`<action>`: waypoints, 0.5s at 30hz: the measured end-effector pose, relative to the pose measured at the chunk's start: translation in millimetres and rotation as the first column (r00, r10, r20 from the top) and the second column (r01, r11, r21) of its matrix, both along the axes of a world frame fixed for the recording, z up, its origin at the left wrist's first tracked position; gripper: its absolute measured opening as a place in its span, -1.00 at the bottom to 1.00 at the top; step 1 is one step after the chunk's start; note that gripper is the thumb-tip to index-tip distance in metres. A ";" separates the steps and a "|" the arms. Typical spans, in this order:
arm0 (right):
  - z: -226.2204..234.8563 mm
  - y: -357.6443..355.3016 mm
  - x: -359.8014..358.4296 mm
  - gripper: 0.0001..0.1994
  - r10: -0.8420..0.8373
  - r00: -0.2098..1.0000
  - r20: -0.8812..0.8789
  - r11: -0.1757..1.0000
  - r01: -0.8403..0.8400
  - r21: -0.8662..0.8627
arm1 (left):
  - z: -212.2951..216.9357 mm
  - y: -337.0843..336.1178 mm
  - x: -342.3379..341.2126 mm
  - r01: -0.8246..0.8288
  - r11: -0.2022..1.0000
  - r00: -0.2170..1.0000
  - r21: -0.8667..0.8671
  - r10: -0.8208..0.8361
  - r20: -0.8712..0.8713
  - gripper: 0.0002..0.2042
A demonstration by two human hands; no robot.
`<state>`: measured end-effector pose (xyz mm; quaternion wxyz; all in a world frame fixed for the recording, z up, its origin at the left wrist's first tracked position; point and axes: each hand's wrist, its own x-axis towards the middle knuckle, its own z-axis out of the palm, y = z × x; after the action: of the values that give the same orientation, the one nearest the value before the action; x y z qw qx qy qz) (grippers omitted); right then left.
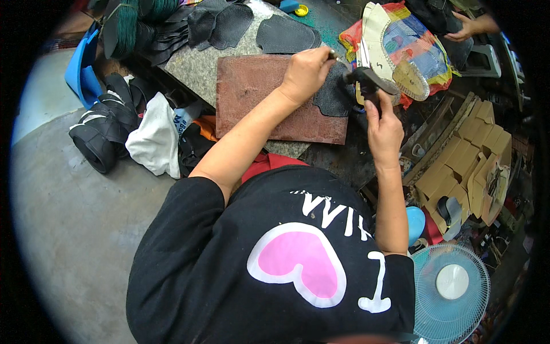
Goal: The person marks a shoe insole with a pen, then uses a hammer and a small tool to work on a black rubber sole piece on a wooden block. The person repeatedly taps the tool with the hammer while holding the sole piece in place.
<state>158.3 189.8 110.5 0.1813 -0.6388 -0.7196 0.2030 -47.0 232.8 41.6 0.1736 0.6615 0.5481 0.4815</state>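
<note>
My left hand (308, 75) is closed over the far right part of a reddish-brown board (258, 103). A short metal end pokes out of its fist, perhaps a punch; most of that slim tool is hidden by the fingers. Beside the fist, a black pebbled leather piece (334, 96) lies over the board's right edge. My right hand (385, 131) grips the handle of a hammer (371, 80), whose dark head hovers to the right of the leather. Cream curved templates (376, 43) and a tan dotted-edge template (411, 81) lie just beyond the hammer.
More cut black leather (288, 34) lies on the stone slab (197, 71) behind the board. Dark green thread spools (127, 26) stand far left. A white cloth (154, 135) and black rolls (94, 137) sit left. Cardboard (458, 166) and a fan (451, 292) are right; another person's hand (463, 27) shows far right.
</note>
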 end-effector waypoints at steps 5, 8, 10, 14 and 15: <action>-9.2 -10.9 -2.8 -0.65 0.011 0.997 0.081 0.999 -0.006 -0.054 | -8.8 4.5 0.3 0.028 0.966 0.795 -0.255 0.133 0.592 -0.90; -10.0 -12.0 -4.4 -0.65 0.006 0.994 0.107 0.998 0.001 -0.065 | -12.2 4.7 1.1 0.083 0.949 0.720 -0.303 0.153 0.677 -0.89; -11.1 -11.0 -4.2 -0.64 0.008 0.994 0.108 0.998 -0.001 -0.066 | -13.8 5.6 1.0 0.086 0.947 0.767 -0.309 0.135 0.627 -0.89; -4.3 -6.6 -5.1 -0.64 0.009 0.996 0.089 0.997 -0.002 -0.078 | -13.3 6.9 0.3 0.046 0.964 0.870 -0.260 0.089 0.485 -0.86; 0.6 -4.9 -6.0 -0.64 0.014 0.998 0.059 0.998 -0.010 -0.060 | -12.0 7.2 -0.8 0.032 0.975 0.911 -0.221 0.062 0.407 -0.86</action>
<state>152.3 184.9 111.1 0.1395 -0.6454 -0.7222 0.2062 -47.7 240.0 29.6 0.3547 0.5173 0.5548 0.5466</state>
